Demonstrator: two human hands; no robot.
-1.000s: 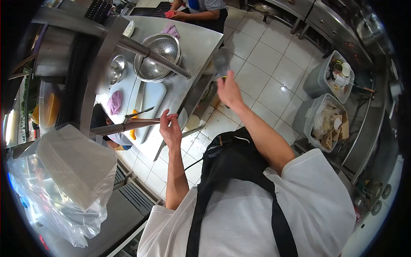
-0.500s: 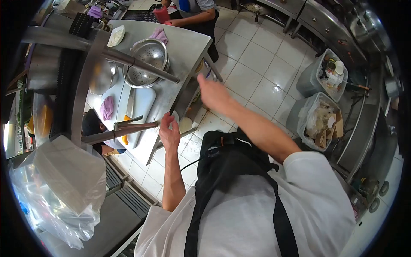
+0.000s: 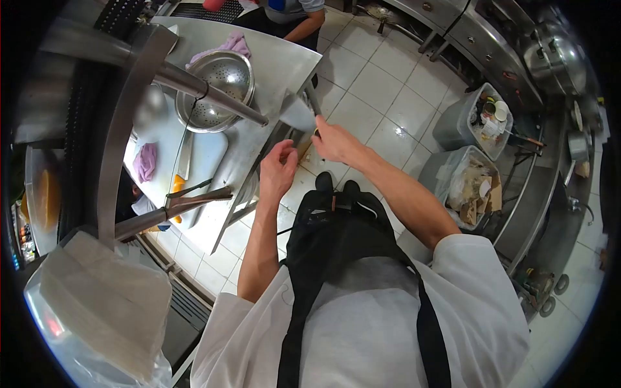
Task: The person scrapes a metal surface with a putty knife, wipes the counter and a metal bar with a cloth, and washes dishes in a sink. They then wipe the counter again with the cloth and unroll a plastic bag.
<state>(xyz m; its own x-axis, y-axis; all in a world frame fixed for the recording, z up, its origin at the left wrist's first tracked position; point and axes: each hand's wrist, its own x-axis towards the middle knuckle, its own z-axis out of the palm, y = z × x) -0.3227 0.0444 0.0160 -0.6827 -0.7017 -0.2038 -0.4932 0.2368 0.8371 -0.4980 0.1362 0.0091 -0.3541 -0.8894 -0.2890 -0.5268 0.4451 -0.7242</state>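
My right hand (image 3: 335, 140) is closed on the edge of a pale, flat-sided item (image 3: 298, 113), perhaps a container, beside the corner of the metal table (image 3: 275, 59). Just left of it, my left hand (image 3: 278, 171) is raised near the table's side, its fingers loosely bent and apart, with nothing visible in them. On the table sits a steel colander (image 3: 228, 76) with a purple cloth (image 3: 237, 44) behind it. A white cutting board (image 3: 211, 158) bears a knife (image 3: 185, 154) and orange pieces (image 3: 178, 184).
A metal post and rail (image 3: 217, 103) cross over the table. Another person (image 3: 284, 19) is at its far end. Two lined bins (image 3: 446, 168) (image 3: 453, 123) stand on the tiled floor at right. Plastic bags (image 3: 103, 304) hang at lower left. A second purple cloth (image 3: 145, 161) lies on a board.
The pale item now shows in my right hand, where none was visible before. My left hand has moved right and up, nearer to it. The view has shifted slightly.
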